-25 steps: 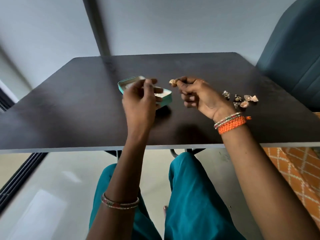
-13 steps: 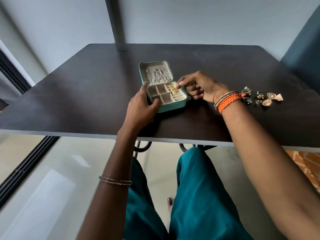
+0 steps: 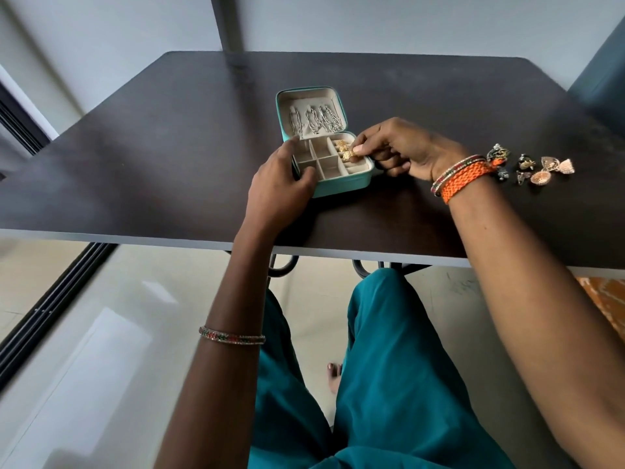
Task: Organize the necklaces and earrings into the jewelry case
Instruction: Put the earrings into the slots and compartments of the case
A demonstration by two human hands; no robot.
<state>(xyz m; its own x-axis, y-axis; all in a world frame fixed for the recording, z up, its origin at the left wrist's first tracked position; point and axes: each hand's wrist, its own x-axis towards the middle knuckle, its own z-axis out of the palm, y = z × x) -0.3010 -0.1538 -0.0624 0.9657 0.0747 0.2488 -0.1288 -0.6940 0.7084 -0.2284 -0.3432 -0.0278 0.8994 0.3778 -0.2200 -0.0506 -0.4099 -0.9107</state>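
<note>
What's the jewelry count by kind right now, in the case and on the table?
Chains in the case lid: 3
Gold earrings in the case tray: 3
Loose earrings on the table: roughly 7, small and clustered
Total: about 13

Soft, even daylight fills the scene, brightest at the left, where the pale floor (image 3: 101, 350) carries a broad glossy reflection. The dark tabletop (image 3: 169, 157) shows a dull sheen toward its far left corner and only faint, diffuse shadows under the hands and beside the jewelry case (image 3: 341, 187). Focus is fair at the centre; the near forearms and teal trousers (image 3: 389, 384) look soft. Wide-angle distortion bows the tabletop's near edge.
</note>
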